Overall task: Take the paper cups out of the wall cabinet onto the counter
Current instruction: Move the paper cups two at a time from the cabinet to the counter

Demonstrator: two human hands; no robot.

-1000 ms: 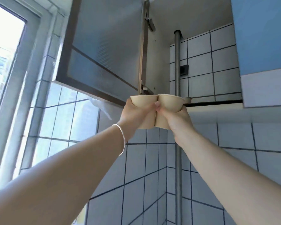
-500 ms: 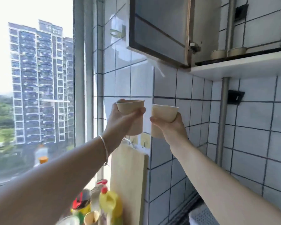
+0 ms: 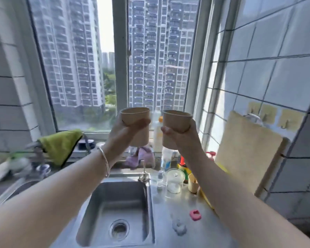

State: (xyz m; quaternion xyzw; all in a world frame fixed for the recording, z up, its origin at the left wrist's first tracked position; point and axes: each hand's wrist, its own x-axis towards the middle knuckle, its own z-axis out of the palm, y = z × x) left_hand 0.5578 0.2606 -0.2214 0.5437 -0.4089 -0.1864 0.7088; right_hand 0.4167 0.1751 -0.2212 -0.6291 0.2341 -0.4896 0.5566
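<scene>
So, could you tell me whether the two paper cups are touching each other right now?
Apart. The head view shows the left cup and right cup held separately, with window and a bottle visible in the gap between them.

From where I stand, the left hand (image 3: 123, 130) covers one side of its paper cup (image 3: 137, 126), and the right hand (image 3: 183, 138) hides the base of the other cup (image 3: 175, 126). Both arms run off the bottom edge. Things at the far left of the counter (image 3: 168, 208) are smeared beyond telling, and the bottle (image 3: 157, 133) behind the cups shows only in part
</scene>
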